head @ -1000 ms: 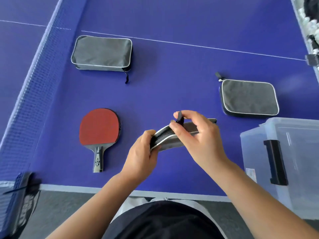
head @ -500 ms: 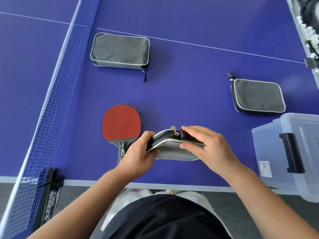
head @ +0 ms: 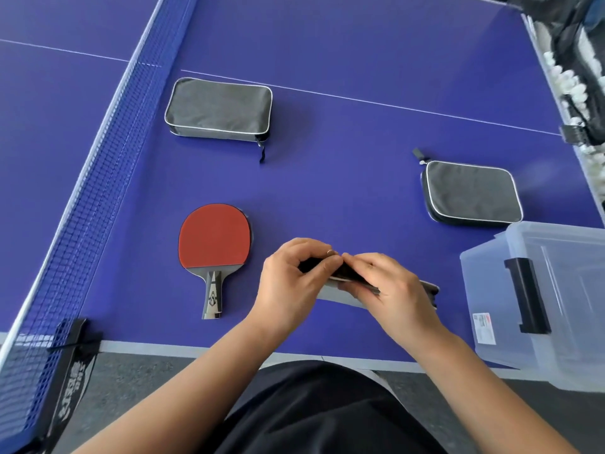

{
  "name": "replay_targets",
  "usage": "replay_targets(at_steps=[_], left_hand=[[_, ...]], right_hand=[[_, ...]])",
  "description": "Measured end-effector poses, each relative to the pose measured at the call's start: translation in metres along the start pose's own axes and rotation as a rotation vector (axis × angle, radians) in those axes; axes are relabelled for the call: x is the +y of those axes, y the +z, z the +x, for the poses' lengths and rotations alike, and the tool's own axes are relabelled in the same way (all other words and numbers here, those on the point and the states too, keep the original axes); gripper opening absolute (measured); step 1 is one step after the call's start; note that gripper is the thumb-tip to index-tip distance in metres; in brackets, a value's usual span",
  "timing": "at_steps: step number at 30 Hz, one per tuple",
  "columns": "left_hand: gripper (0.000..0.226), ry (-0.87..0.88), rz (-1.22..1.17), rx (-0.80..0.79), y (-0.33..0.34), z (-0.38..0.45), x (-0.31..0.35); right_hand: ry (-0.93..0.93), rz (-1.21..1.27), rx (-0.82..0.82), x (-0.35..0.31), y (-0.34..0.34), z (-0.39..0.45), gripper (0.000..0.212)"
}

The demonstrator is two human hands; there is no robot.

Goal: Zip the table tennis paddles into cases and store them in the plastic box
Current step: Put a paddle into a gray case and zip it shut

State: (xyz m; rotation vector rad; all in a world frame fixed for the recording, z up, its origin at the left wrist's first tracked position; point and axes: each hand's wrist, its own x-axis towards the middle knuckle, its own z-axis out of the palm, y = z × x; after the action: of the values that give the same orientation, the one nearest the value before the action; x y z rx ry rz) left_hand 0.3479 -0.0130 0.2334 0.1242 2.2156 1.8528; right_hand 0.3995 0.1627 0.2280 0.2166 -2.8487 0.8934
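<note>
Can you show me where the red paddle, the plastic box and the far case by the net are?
red paddle (head: 214,235), head view, red rubber face
plastic box (head: 553,309), head view, clear side wall
far case (head: 218,108), head view, grey top panel

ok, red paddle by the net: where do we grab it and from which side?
Take the red paddle by its handle. It lies flat with the handle pointing at the near table edge, the blade away from it. Come from the near edge, probably with the left hand, which is nearer. The net crowds the far-left side.

No text is legible; the box sticker (head: 484,328) and net strap (head: 70,385) print are blurred.
</note>
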Motion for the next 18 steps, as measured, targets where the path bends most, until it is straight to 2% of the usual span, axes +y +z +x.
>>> replay_targets(at_steps=[4, 9, 12, 14, 16, 18], left_hand=[[0.013, -0.017, 0.034, 0.120, 0.013, -0.007, 0.001], [0.009, -0.250, -0.102, 0.327, 0.003, 0.000, -0.012], [0.014, -0.355, -0.099, 0.359, -0.007, 0.004, -0.019], [0.020, -0.314, -0.057, 0.331, -0.005, -0.001, -0.016], [0.019, -0.241, 0.006, 0.313, 0.000, -0.008, -0.006], [0.014, -0.154, 0.058, 0.312, 0.005, -0.016, 0.010]], right_hand=[[0.050, 0.043, 0.088, 0.008, -0.007, -0.013, 0.039], [0.167, 0.119, 0.311, 0.018, -0.023, -0.031, 0.028], [0.246, 0.171, 0.308, 0.024, -0.030, -0.041, 0.030], [0.221, 0.107, 0.266, 0.023, -0.028, -0.043, 0.042], [0.104, -0.030, 0.240, 0.017, -0.025, -0.037, 0.051], [-0.036, -0.158, 0.215, 0.004, -0.022, -0.024, 0.049]])
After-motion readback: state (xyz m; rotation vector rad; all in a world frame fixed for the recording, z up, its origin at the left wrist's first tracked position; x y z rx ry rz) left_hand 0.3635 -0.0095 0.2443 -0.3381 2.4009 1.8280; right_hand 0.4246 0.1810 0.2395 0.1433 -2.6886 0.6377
